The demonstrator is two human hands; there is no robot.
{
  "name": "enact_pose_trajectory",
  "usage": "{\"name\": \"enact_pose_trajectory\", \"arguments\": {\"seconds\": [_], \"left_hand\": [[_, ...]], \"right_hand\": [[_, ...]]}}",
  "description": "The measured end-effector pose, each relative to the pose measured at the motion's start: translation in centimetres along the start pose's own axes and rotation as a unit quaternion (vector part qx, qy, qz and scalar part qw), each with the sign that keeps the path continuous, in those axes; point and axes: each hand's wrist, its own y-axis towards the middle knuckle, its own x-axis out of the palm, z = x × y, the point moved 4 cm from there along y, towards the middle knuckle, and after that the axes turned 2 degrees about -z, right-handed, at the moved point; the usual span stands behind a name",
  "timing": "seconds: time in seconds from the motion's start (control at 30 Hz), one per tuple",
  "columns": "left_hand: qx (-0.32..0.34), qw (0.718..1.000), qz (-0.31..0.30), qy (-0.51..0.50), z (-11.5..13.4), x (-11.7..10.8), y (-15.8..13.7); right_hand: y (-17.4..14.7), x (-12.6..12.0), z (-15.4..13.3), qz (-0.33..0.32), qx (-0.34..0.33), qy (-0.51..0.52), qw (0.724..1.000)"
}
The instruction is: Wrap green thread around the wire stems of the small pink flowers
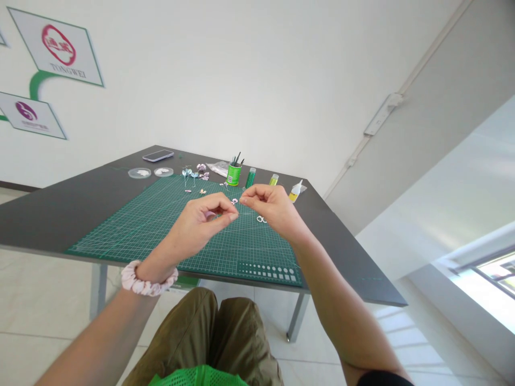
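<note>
Above the green cutting mat (161, 214), my two hands are raised close together with their fingertips a short gap apart. My left hand (197, 221) is closed in a pinch, and a small pinkish-purple piece (210, 215) shows inside its curled fingers. My right hand (271, 206) also pinches, but whatever it may hold is too small to make out. A small white-and-purple piece (234, 201) appears between the fingertips, seemingly on the mat behind them. White scissor handles (261, 219) show beside my right hand, their blades hidden.
Wire-stemmed flower pieces (191, 174) lie at the mat's far edge. Behind stand a green tool can (234, 175), a green tube (250, 177), a yellow-green tube (274, 179) and a glue bottle (295, 191). Two clear dishes (139, 173) and a phone (158, 155) are at left.
</note>
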Motion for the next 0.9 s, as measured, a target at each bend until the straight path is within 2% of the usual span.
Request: {"name": "enact_pose_trajectory", "arguments": {"seconds": [0.3, 0.5, 0.7, 0.9], "left_hand": [[0.013, 1.0, 0.007, 0.027, 0.5, -0.3, 0.6], [0.003, 0.998, 0.048, 0.05, 1.0, -0.9, 0.7], [-0.021, 0.995, 0.09, 0.042, 0.6, -1.3, 0.9], [-0.039, 0.993, 0.097, 0.051, 0.4, -1.4, 1.1]], "right_hand": [[-0.9, 0.2, 1.5, 0.022, 0.045, 0.094, 0.994], [-2.1, 0.4, 1.1, 0.046, 0.033, 0.098, 0.994], [-3.1, 1.1, -0.1, 0.072, -0.033, 0.052, 0.995], [-3.8, 1.2, -2.2, 0.094, -0.14, -0.091, 0.981]]}}
